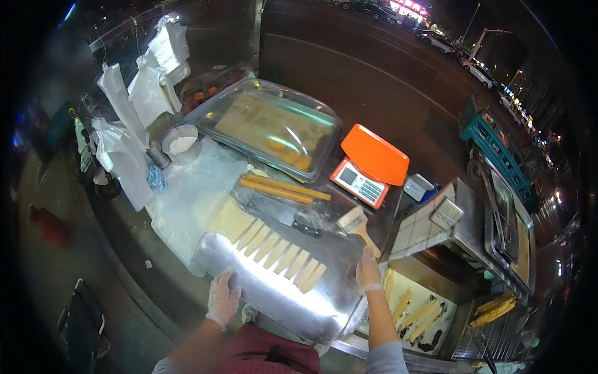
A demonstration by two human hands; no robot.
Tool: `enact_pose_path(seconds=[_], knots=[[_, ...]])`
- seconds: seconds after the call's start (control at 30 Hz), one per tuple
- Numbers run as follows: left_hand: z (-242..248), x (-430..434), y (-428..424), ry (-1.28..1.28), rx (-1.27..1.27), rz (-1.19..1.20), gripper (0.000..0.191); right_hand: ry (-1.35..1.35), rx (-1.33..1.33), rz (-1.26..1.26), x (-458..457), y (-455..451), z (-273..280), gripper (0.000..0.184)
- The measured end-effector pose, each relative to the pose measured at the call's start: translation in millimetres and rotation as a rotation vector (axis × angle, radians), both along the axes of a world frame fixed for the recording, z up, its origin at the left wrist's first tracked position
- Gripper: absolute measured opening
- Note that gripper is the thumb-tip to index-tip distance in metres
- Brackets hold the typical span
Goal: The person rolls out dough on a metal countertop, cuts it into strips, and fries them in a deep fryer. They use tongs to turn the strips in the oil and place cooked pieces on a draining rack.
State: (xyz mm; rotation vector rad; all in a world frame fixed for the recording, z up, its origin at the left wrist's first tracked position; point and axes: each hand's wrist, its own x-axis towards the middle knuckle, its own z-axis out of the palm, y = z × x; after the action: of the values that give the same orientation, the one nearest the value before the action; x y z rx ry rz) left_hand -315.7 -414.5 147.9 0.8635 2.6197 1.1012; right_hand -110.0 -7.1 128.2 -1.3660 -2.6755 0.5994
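My right hand (pixel 369 273), in a clear plastic glove, holds the end of the wooden handle of a flat bristle brush (pixel 355 222) over the metal worktop (pixel 261 293). Also gloved, my left hand (pixel 223 298) is empty at the worktop's front edge, its thumb apart from the fingers. Between the hands lies a row of several cut dough strips (pixel 280 255). They adjoin an uncut slab of dough (pixel 230 219), partly under a plastic sheet (pixel 189 201). Behind the strips rests a cleaver (pixel 273 210) with a black handle.
Two rolling pins (pixel 280 188), a lidded tray (pixel 275 126), an orange scale (pixel 369 163) and a bowl of white powder (pixel 181 144) stand behind. At right, fried dough sticks (pixel 420 314) lie in a fryer (pixel 397 280). Plastic bags (pixel 149 89) hang at left.
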Motion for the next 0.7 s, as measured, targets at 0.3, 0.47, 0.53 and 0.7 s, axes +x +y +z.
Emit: enact_pose_path(seconds=[0.3, 0.47, 0.53, 0.7], knots=[[-0.4, -77.7, -48.0, -0.128, 0.005, -0.082, 0.060, -0.386, -0.095, -0.286, -86.2, 12.1, -5.8, 0.066], [-15.6, -74.8, 36.6, -0.596, 0.451, -0.394, 0.051, -0.146, -0.098, 0.079, -62.5, -61.9, 37.0, 0.037], [-0.1, -76.9, 79.5, -0.977, 0.539, -0.411, 0.050, -0.135, -0.023, 0.235, -69.5, -101.4, 74.5, 0.036], [-17.0, -80.8, 133.7, -1.410, 0.381, -0.260, 0.045, 0.233, 0.288, 0.280, -74.5, -134.9, 91.7, 0.033]])
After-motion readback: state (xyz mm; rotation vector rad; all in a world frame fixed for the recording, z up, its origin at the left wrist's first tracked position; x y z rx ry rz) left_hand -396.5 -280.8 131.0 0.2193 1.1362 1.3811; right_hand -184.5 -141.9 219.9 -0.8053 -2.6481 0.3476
